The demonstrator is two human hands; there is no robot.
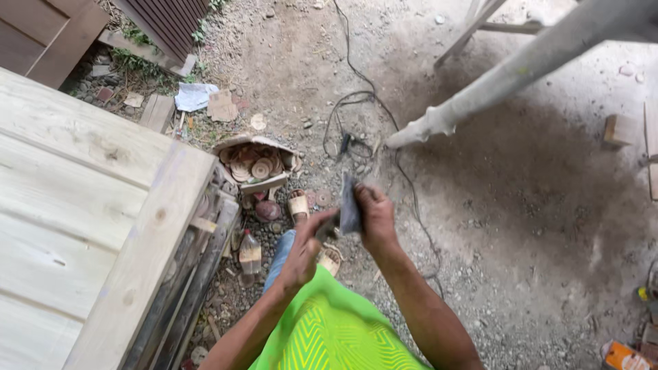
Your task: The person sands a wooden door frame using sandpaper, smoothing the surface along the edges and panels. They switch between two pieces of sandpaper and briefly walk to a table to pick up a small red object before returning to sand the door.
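- Dirt and gravel ground (521,226) spreads under you, dusty and littered with offcuts; you stand over it beside a pale plank panel (75,199).
- You hold a small dark grey sheet (349,199), seemingly sandpaper, upright in front of your waist, so both hands can work it clear of the ground.
- Your right hand (375,218) is pinched on the sheet's right edge, thumb on top.
- Your left hand (305,250) is closed on its lower left corner; the two hands sit close together, joined by the sheet.
- Below the hands lie sandals (299,205) and a small bottle (249,255) by the panel's edge.
- Farther off, a broken box of round wood slices (255,164) sits on the ground.
- A black cable (356,103) snakes past it, under a pale slanting beam (507,75).
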